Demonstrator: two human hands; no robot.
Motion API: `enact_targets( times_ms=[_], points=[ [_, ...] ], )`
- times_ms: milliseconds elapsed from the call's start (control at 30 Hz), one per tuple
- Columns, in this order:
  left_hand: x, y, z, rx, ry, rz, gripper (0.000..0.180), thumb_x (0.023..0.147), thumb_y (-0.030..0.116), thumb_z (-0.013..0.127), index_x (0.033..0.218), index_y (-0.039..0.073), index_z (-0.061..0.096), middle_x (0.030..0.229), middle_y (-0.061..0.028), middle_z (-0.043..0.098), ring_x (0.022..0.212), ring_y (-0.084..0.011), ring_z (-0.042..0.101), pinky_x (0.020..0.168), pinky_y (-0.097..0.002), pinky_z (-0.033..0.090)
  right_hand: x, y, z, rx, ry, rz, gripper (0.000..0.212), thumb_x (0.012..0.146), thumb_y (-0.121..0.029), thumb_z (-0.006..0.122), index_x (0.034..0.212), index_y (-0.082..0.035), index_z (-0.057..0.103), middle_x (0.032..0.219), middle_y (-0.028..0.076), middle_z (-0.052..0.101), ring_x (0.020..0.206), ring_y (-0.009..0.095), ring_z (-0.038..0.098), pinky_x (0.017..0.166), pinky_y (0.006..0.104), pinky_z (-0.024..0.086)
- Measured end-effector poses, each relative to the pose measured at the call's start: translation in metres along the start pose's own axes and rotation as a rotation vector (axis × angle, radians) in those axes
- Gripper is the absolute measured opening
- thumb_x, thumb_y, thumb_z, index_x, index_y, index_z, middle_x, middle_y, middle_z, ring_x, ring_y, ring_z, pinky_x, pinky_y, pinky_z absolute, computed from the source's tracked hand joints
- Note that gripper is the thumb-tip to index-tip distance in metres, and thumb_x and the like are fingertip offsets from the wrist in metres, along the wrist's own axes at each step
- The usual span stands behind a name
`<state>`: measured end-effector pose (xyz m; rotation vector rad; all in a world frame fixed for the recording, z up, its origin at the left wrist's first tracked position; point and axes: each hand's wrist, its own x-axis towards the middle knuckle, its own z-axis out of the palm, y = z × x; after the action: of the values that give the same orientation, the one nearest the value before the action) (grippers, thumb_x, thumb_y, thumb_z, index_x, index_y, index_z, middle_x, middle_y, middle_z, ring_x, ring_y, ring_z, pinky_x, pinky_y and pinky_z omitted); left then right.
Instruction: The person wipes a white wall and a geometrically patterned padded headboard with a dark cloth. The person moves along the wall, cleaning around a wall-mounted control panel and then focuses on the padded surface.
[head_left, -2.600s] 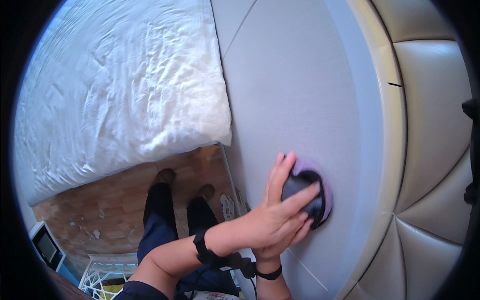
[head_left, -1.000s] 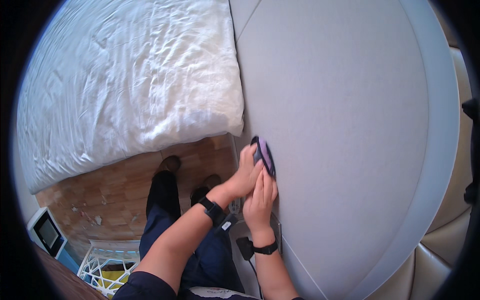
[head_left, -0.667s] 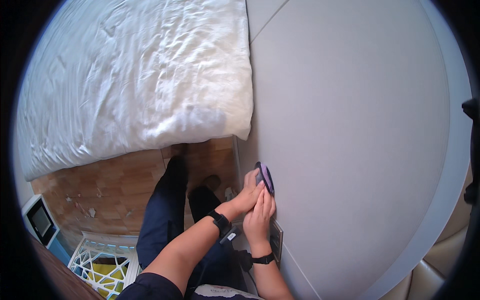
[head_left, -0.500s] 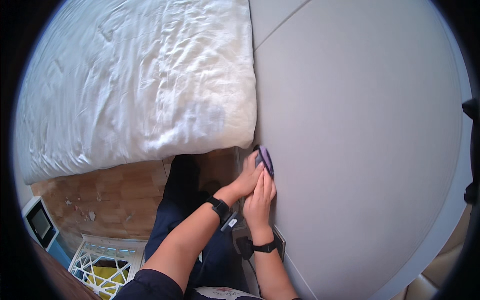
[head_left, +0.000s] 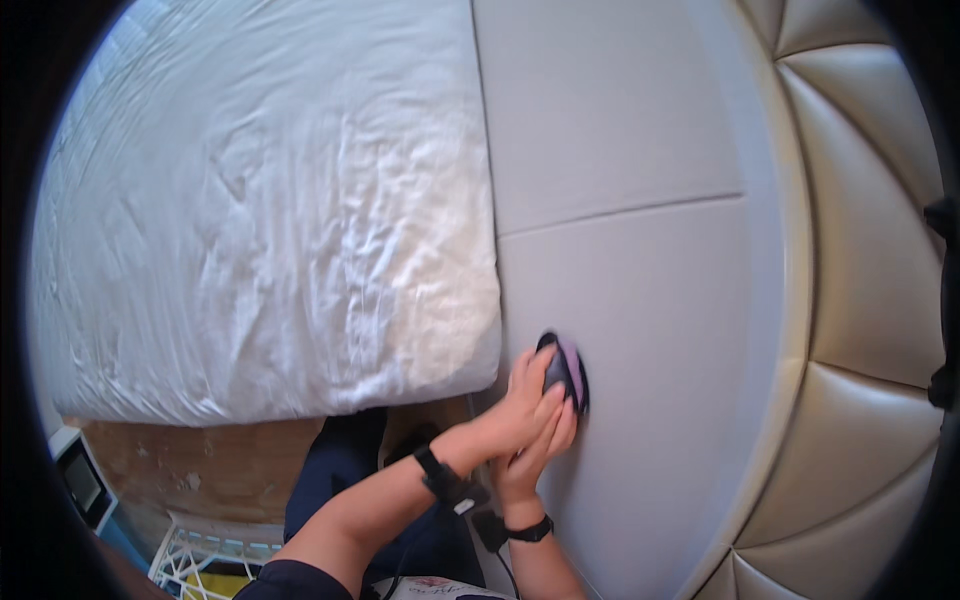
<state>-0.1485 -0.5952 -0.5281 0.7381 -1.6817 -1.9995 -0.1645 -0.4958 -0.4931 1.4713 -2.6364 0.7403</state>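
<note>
An oval pad (head_left: 573, 372), black and dark grey with a purple strip along one side, is against the large light grey panel (head_left: 640, 330). My left hand (head_left: 522, 402) is closed over its dark side, with the fingers wrapped round it. My right hand (head_left: 540, 447) overlaps the left from below, its fingers closed at the pad's lower end. The palms hide part of the pad, and its exact kind does not show. Both wrists wear black straps.
A bed with a wrinkled white cover (head_left: 270, 230) fills the left, its edge along the grey panel. Gold padded panels (head_left: 870, 260) line the right. At lower left are a white lattice basket (head_left: 180, 555) holding something yellow, a white-framed box (head_left: 85, 480) and wood flooring (head_left: 240, 460).
Both hands and the pad have shifted right and slightly lower in view, away from the bed's corner. The view has turned, showing more of the gold padding.
</note>
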Motion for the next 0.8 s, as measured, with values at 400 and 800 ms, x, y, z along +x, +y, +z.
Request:
enact_targets(
  times_ms=[400,800],
  points=[
    [0.076,0.215,-0.062,0.239,-0.042,0.514,0.065,0.1,0.012,0.054,0.155,-0.005,0.024,0.156,-0.0355,0.025,0.148,-0.0526,0.023,0.122,-0.0522,0.027,0.121,-0.068,-0.054,-0.068,0.185,0.09,0.085,0.101,-0.04,0.065,0.158,0.009,0.026,0.159,0.032,0.026,0.14,0.049,0.029,0.117,0.0555,0.024],
    [0.087,0.067,-0.064,0.132,0.084,0.172,0.061,0.103,0.014,0.054,0.156,0.001,0.025,0.154,-0.031,0.026,0.142,-0.0514,0.03,0.122,-0.0508,0.026,0.101,-0.029,0.01,0.098,-0.006,0.007,0.07,0.107,-0.036,0.054,0.157,0.009,0.034,0.16,0.031,0.034,0.143,0.051,0.035,0.119,0.0577,0.025]
  ],
)
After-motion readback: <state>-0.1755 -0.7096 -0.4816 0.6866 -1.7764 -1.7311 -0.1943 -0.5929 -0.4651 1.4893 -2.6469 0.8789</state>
